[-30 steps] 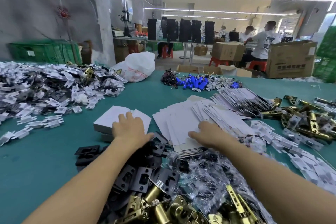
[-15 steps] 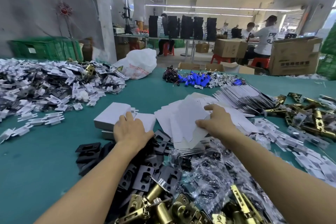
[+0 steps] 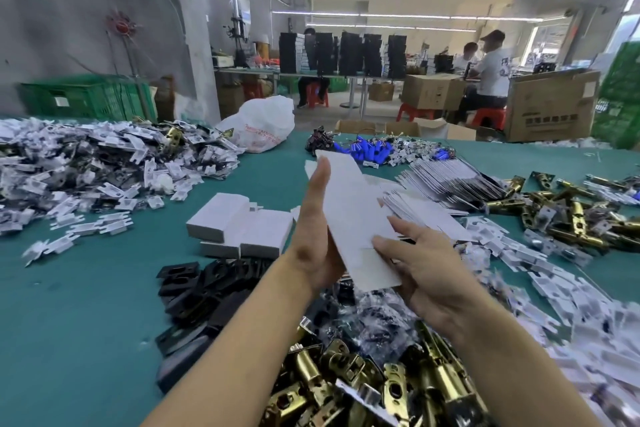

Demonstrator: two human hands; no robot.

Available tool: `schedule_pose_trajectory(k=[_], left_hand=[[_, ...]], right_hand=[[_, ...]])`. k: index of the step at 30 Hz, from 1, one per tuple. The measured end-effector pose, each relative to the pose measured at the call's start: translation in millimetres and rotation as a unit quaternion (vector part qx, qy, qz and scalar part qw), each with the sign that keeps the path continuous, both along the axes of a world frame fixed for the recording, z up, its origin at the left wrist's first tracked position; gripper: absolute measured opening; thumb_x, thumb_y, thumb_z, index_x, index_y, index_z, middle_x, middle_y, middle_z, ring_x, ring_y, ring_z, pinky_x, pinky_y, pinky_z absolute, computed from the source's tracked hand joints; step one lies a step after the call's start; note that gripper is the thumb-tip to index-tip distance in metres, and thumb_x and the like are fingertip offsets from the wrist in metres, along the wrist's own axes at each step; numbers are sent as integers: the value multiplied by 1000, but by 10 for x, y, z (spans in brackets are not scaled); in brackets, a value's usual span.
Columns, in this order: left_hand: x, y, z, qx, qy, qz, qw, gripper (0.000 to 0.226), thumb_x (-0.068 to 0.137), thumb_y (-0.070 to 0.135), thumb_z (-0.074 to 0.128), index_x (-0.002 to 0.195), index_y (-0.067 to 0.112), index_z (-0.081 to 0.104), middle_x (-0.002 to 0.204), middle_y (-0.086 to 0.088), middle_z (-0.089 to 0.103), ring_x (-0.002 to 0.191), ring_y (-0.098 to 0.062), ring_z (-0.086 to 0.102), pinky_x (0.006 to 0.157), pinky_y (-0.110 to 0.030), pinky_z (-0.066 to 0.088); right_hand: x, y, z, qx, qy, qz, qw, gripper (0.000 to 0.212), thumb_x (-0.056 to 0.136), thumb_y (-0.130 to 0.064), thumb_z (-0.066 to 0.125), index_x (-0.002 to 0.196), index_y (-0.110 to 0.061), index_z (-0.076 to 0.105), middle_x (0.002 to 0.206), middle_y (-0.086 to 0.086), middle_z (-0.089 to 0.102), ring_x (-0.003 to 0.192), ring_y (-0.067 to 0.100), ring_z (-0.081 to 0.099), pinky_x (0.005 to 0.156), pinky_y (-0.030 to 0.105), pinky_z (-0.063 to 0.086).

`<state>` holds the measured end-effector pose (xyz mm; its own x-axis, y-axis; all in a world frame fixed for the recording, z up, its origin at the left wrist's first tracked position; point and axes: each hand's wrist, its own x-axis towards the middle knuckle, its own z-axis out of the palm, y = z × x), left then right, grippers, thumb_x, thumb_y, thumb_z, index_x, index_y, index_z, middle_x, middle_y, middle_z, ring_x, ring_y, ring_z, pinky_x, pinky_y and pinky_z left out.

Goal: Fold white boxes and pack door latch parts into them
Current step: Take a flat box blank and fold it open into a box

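Observation:
Between my two hands, lifted above the table, is a flat unfolded white box blank (image 3: 349, 215). My left hand (image 3: 313, 229) presses its straight fingers against the blank's left edge. My right hand (image 3: 420, 263) holds the lower right side, thumb on top and fingers beneath. Folded white boxes (image 3: 239, 225) sit on the green table (image 3: 86, 305) to the left. A fanned stack of flat blanks (image 3: 440, 194) lies behind my right hand. Brass latch bodies (image 3: 353, 381) and black strike plates (image 3: 207, 288) are heaped under my forearms.
A big heap of bagged white parts (image 3: 86, 166) covers the left side. More brass latches (image 3: 571, 208) and white parts (image 3: 540, 274) lie on the right. Blue parts (image 3: 370, 151) and a white plastic bag (image 3: 259, 128) sit at the far edge. People work at tables behind.
My right hand has lifted one blank off the stack and brought it up. My left hand left the folded boxes and came against the blank's left edge.

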<state>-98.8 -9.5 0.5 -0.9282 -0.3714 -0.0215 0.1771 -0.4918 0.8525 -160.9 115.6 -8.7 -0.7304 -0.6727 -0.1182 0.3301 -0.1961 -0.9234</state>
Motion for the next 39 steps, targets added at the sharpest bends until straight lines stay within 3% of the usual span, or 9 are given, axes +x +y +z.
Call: schedule_pose_trajectory(k=[5, 10, 13, 15, 19, 23, 33, 37, 39], left_hand=[[176, -53, 24, 75, 59, 5, 995, 81, 81, 71, 46, 114, 1, 70, 121, -26, 59, 103, -35, 58, 88, -44, 49], [221, -67, 19, 108, 28, 40, 993, 78, 84, 74, 45, 116, 7, 72, 110, -18, 64, 98, -30, 65, 95, -51, 50], [224, -6, 11, 121, -7, 70, 990, 81, 89, 75, 35, 136, 12, 58, 133, -24, 58, 120, -36, 58, 88, -46, 50], [245, 40, -24, 119, -21, 54, 991, 77, 91, 72, 33, 123, 8, 59, 124, -22, 56, 111, -33, 53, 74, -36, 52], [224, 22, -86, 115, -31, 26, 993, 67, 92, 70, 36, 102, 14, 69, 97, -12, 65, 97, -29, 60, 63, -31, 56], [171, 7, -140, 106, -24, -2, 994, 71, 90, 72, 40, 75, 14, 79, 75, -10, 73, 70, -25, 71, 51, -28, 56], [188, -22, -152, 102, -43, 15, 994, 74, 84, 76, 49, 64, 12, 80, 75, -12, 73, 64, -26, 72, 51, -26, 56], [204, 9, -156, 95, -39, -24, 994, 73, 84, 77, 49, 61, 14, 77, 72, -8, 73, 62, -23, 73, 52, -24, 56], [216, 30, -134, 84, -35, -49, 995, 77, 86, 78, 44, 60, 13, 77, 69, -6, 72, 63, -21, 73, 55, -23, 56]], right_hand=[[174, 77, 9, 122, 205, 70, 969, 40, 87, -20, 73, 123, -23, 56, 100, 4, 74, 79, 17, 73, 59, 29, 56], [162, 101, 24, 255, 534, 0, 806, 62, 71, -56, 75, 121, -55, 38, 98, -22, 54, 87, -15, 51, 69, 19, 44], [185, 86, -7, 213, 631, 6, 746, 65, 76, -46, 71, 132, -51, 39, 115, -24, 43, 95, -9, 50, 79, 21, 47], [212, 66, -36, 209, 671, 48, 710, 67, 81, -33, 66, 142, -45, 39, 131, -22, 39, 94, -7, 46, 86, 23, 48], [189, 41, -40, 219, 675, 85, 699, 77, 80, -28, 63, 148, -43, 31, 147, -19, 35, 118, 4, 50, 95, 32, 49], [213, 76, -50, 223, 692, 84, 682, 78, 81, -27, 58, 147, -50, 22, 151, -20, 31, 106, 5, 55, 94, 24, 46], [344, 78, -11, 193, 706, 87, 675, 87, 81, -23, 59, 148, -53, 12, 157, -17, 23, 134, 4, 39, 102, 27, 42], [333, 49, -2, 194, 694, 64, 690, 84, 81, -10, 59, 149, -45, 25, 153, -15, 32, 93, 0, 48, 88, 32, 48], [318, 48, 16, 161, 696, 30, 699, 79, 79, -3, 58, 147, -38, 38, 146, -11, 44, 99, 4, 56, 86, 35, 52]])
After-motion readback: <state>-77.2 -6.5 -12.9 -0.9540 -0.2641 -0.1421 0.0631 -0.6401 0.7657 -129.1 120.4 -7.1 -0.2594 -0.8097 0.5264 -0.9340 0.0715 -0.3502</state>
